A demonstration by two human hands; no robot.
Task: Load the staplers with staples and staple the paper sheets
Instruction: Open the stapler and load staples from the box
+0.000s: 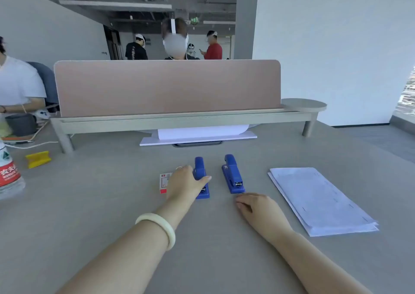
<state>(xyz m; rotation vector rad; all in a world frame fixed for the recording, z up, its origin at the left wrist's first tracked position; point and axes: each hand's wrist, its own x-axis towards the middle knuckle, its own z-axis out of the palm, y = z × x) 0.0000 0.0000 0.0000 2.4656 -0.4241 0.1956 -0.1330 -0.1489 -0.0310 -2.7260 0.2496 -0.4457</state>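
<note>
Staplers, two blue ones, lie side by side in the middle of the grey table (112,215), both pointing their front ends toward the person. The left stapler (199,165) is under the left hand (185,184), which has closed over its middle: the thumb (205,178) lies across the top to the stapler's right side, while the fingers drop down its left side, hidden behind the back of the hand. A ring (179,168) shows on one finger and a pale bracelet (157,224) circles the left wrist. Just left of that hand, partly covered by it, sits a small red-and-white staple box (163,182). The right stapler (233,178) lies untouched, near its twin but apart from it. The right hand (256,206) rests palm down on the table just short of this stapler's near end, fingers loosely curled and holding nothing. To the right, well clear of the staplers, lies a stack of paper sheets (318,199), set at an angle. Farther out, a yellow block (37,159) and a water bottle (9,177) with a red label stand at the table's left edge. A low shelf (179,119) with a pinkish divider panel (168,87) crosses the far side, with white paper (197,133) tucked beneath it. Other people are beyond the panel.
</note>
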